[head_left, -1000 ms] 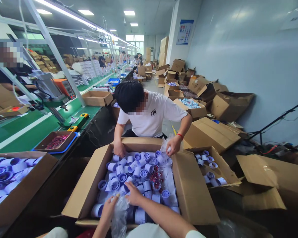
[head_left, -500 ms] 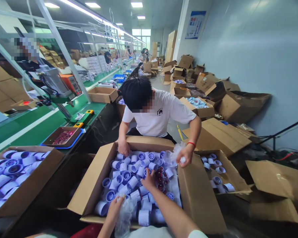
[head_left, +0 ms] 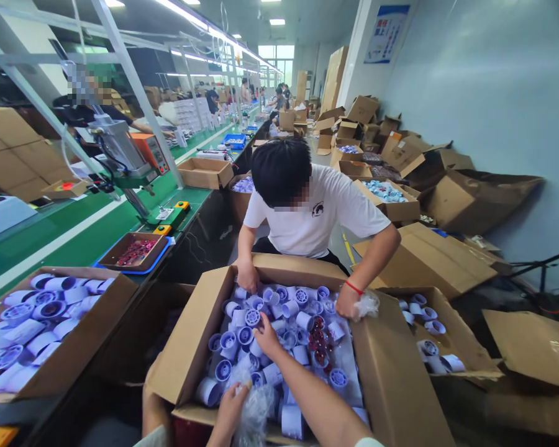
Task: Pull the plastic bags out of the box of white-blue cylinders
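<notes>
My left hand [head_left: 233, 402] is closed on a crumpled clear plastic bag [head_left: 256, 413] at the near side of a large open cardboard box [head_left: 186, 335]. Further in, my right hand [head_left: 268, 338] pinches the edge of a white cylindrical plastic part [head_left: 252, 318] with a spoked end. Many similar parts lie jumbled in the box, some upright and some on their sides. Small shiny red pieces [head_left: 320, 341] are heaped among them, right of my right hand. My right fingertips are partly hidden by the hand itself.
Across the box, a person in a white shirt [head_left: 307, 217] has one hand [head_left: 248, 276] inside and another [head_left: 349, 301] holding clear plastic. Boxes of white parts stand left [head_left: 41, 329] and right [head_left: 438, 329]. A tray of red pieces [head_left: 133, 251] sits on the green bench.
My view has turned left. My right hand has moved left and farther into the box, at a white part. The other person's bag hand has lowered to the box's right edge.
</notes>
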`<state>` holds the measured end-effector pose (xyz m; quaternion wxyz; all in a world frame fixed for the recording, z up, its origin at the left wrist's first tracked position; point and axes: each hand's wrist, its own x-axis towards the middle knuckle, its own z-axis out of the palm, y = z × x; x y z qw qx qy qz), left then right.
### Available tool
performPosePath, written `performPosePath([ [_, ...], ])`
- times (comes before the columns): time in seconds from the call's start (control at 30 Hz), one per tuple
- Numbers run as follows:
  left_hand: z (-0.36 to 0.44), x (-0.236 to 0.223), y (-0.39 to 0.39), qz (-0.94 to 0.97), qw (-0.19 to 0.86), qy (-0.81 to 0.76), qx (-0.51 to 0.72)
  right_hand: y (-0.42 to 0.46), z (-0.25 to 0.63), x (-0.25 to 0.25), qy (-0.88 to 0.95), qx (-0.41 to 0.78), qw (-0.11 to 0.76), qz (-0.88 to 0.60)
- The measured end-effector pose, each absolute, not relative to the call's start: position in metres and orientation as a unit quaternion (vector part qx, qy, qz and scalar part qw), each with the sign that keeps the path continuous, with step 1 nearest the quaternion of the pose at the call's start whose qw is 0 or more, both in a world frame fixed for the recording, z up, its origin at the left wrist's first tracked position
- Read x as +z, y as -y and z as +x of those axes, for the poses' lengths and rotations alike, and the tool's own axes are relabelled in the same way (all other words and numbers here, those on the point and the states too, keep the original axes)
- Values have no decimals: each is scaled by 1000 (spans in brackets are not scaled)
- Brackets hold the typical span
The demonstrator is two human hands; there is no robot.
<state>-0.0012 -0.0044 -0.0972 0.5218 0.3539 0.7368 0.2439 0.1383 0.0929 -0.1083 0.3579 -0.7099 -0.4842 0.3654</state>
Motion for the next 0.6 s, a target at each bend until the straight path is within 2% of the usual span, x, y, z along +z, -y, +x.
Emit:
performPosePath([
  [0.13, -4, -105, 5, 350, 558, -715, 237, -67, 168, -121, 463, 332, 327, -754],
  [0.3, -7, -112, 3, 349, 591, -691, 227, -28, 211, -127, 462, 293, 224, -807],
  [0.6, -12, -113, -12, 379, 603, -668, 216, -53, 185, -127, 452, 235, 55, -859],
])
